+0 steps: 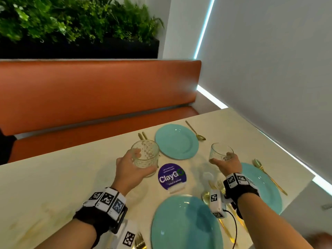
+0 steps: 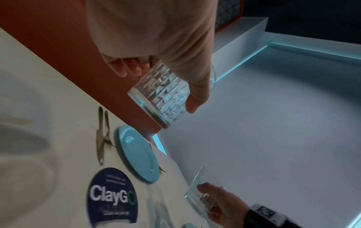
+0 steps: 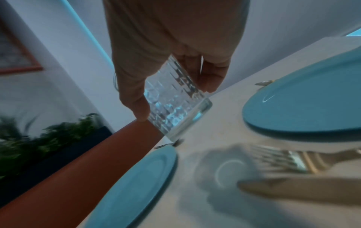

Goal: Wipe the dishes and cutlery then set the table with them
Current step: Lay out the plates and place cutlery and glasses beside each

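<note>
My left hand grips a clear cut-pattern glass above the table, left of the far teal plate. In the left wrist view the same glass sits between thumb and fingers, off the surface. My right hand holds a second, smaller-looking glass, lifted between the far plate and the right teal plate; the right wrist view shows that glass tilted above the table. A third teal plate lies nearest me. Gold cutlery lies beside each plate.
A purple ClayGo sign stands mid-table between my hands. A gold spoon lies right of the far plate, another spoon right of the right plate, forks under my right wrist. An orange bench runs behind; a white wall is to the right.
</note>
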{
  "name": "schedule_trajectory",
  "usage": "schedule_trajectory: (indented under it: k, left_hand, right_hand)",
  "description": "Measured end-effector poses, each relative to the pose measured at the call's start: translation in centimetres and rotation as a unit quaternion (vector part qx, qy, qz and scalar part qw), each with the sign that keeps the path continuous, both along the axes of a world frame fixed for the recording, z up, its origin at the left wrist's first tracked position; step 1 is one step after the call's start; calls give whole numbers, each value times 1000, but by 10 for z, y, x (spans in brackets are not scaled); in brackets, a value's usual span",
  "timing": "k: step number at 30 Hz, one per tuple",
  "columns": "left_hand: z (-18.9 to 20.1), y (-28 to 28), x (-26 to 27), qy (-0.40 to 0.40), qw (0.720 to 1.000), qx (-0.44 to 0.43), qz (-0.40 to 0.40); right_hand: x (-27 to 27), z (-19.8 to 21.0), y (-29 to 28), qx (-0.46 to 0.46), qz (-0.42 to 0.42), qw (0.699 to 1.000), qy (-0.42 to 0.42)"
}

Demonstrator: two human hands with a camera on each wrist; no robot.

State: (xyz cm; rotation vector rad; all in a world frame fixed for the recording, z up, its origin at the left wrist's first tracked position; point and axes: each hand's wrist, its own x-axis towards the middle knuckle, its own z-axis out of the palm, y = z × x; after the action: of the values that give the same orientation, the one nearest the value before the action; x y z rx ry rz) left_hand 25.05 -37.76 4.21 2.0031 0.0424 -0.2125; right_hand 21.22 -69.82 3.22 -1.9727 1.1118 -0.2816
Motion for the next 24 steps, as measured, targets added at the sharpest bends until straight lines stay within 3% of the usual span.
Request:
schedule_trajectory:
  k: [9,18,24]
  left_hand:
    - [-15,-88,36,27,998,22,-44]
    - [-26,-124,41,28,997,43,-63]
    - [-39,-135,43,36,996,46,-73]
  right_hand:
    - [44,-41,-104,20,-28,996,84]
    - [60,-62,-135,32,-38,997,67]
    - [53,-69,-140,-9,-24,998,49]
